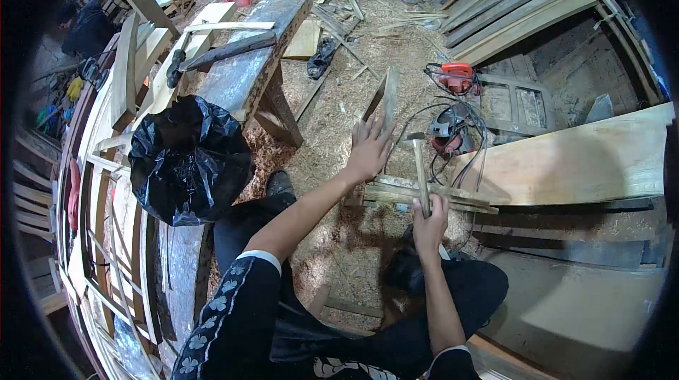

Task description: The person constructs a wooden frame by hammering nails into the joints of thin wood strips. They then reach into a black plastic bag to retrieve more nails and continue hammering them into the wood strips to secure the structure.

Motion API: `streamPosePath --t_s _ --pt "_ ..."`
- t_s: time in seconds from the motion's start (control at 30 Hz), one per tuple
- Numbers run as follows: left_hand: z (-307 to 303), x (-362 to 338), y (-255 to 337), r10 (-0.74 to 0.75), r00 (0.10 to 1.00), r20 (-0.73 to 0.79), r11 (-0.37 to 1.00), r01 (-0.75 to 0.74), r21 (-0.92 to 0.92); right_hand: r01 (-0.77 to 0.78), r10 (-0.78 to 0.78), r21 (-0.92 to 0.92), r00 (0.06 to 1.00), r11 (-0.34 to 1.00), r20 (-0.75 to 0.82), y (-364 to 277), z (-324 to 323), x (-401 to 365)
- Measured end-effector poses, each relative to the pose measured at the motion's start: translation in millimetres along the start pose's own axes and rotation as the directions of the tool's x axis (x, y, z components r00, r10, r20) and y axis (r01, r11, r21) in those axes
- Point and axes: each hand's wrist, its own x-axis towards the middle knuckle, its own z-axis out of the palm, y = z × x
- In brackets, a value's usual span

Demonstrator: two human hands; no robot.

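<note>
In the head view my right hand (430,221) is wrapped around the wooden handle of a hammer (422,175), whose metal head points away from me. My left hand (369,150) is stretched forward with its fingers spread. Its fingertips overlap the near end of a short wooden board (390,97) that stands at an angle over the floor. Between the two hands, just below the hammer head, lie several stacked wooden strips (431,194).
A bench (286,8) and a black plastic bag (219,182) are at left. Corded power tools, one a red-orange one (456,76), lie at right near a wide plank (573,168). Wood shavings (311,238) cover the floor, and boards (537,5) are stacked at the back right.
</note>
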Motion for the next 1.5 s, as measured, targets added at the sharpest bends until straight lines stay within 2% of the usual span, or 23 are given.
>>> streamPosePath --t_s 0.07,0.1,0.17,0.3,0.4,0.43,0.5,0.63,0.7,0.8,0.87,0.9,1.0,1.03,1.07,1.13,1.2,1.27,1.37,1.47,1.5 --pt "1.0 -1.9 0.7 0.003 1.0 -0.012 1.0 -0.003 -0.01 -0.155 0.15 0.051 0.985 0.987 0.083 0.1 1.7 12.1" --pt "0.2 -2.8 1.2 0.003 1.0 -0.013 1.0 -0.003 -0.023 -0.156 0.151 0.057 0.985 0.986 0.083 4.7 3.6 16.7" --pt "-4.1 -2.5 -2.9 0.0 1.0 -0.013 1.0 0.0 -0.027 0.01 -0.011 0.056 1.0 0.998 0.006 15.4 10.8 24.7" --pt "-1.6 -1.8 -0.6 -0.001 1.0 -0.016 0.998 0.0 -0.068 -0.097 0.089 0.067 0.99 0.993 0.109 14.9 10.1 25.7" --pt "2.7 -2.6 -2.1 -0.026 1.0 -0.013 0.996 0.024 -0.089 0.016 -0.015 0.031 1.0 0.999 -0.024 6.7 10.4 12.5" --pt "2.1 -2.4 -2.2 -0.008 1.0 -0.02 0.995 0.006 -0.096 0.016 -0.015 0.03 1.0 0.999 -0.02 -9.7 -0.1 9.6" --pt "0.6 -4.1 -2.7 0.004 1.0 -0.024 0.994 -0.006 -0.106 -0.232 0.21 0.097 0.958 0.968 0.198 -41.6 -22.4 -2.0" --pt "5.8 -3.4 -3.4 0.041 0.998 -0.04 0.996 -0.044 -0.075 -0.217 0.195 0.059 0.947 0.974 0.256 -48.5 -28.6 -47.4" --pt "5.9 -4.5 -2.4 0.057 0.997 -0.052 0.997 -0.059 -0.055 -0.247 0.179 0.157 0.917 0.956 0.356 -49.8 -30.1 -55.7" --pt "-4.8 -4.1 -4.1 0.032 0.999 0.017 0.999 -0.032 -0.014 -0.234 0.183 0.154 0.94 0.96 0.289 -60.2 -31.5 -68.4" --pt "-5.7 -2.5 -2.2 0.01 1.0 0.027 0.999 -0.011 0.034 -0.258 0.197 0.143 0.92 0.955 0.339 -61.7 -29.5 -75.6" --pt "-5.1 -2.8 -1.7 -0.002 1.0 0.018 1.0 0.002 -0.001 -0.274 0.207 0.131 0.901 0.953 0.382 -60.5 -29.9 -76.5" --pt "-3.9 -1.5 0.5 -0.003 1.0 0.008 0.999 0.003 0.043 -0.33 0.253 0.158 0.892 0.931 0.376 -58.5 -27.6 -81.4" --pt "-6.0 -2.8 2.5 -0.01 1.0 0.028 0.997 0.008 0.082 -0.156 0.112 0.178 0.965 0.972 0.237 -57.6 -22.5 -84.2" --pt "-5.4 -4.8 1.6 -0.014 0.999 0.033 0.997 0.011 0.082 -0.161 0.115 0.177 0.964 0.971 0.241 -55.0 -22.0 -86.4" --pt "-6.6 -2.1 4.1 0.006 1.0 0.029 0.996 -0.008 0.093 -0.271 0.212 0.128 0.912 0.954 0.352 -56.7 -26.5 -83.1" --pt "-9.0 0.3 5.3 0.016 1.0 0.004 0.997 -0.016 0.081 -0.287 0.228 0.162 0.923 0.944 0.309 -61.2 -29.0 -84.4" --pt "-7.7 -1.3 4.8 -0.025 0.999 0.048 0.996 0.021 0.086 -0.31 0.248 0.196 0.926 0.93 0.285 -61.1 -24.7 -85.2" --pt "-2.7 -4.4 5.3 -0.016 1.0 0.015 0.998 0.015 0.063 -0.129 0.094 0.101 0.95 0.986 0.298 -37.5 -12.9 -90.6" --pt "-12.2 4.8 2.5 -0.009 1.0 -0.002 0.997 0.009 0.081 -0.177 0.141 0.19 0.971 0.966 0.191 -49.3 -13.8 -91.5" --pt "-11.7 0.2 4.2 -0.008 1.0 0.005 0.997 0.007 0.08 -0.186 0.148 0.189 0.969 0.964 0.2 -49.3 -13.5 -93.6"
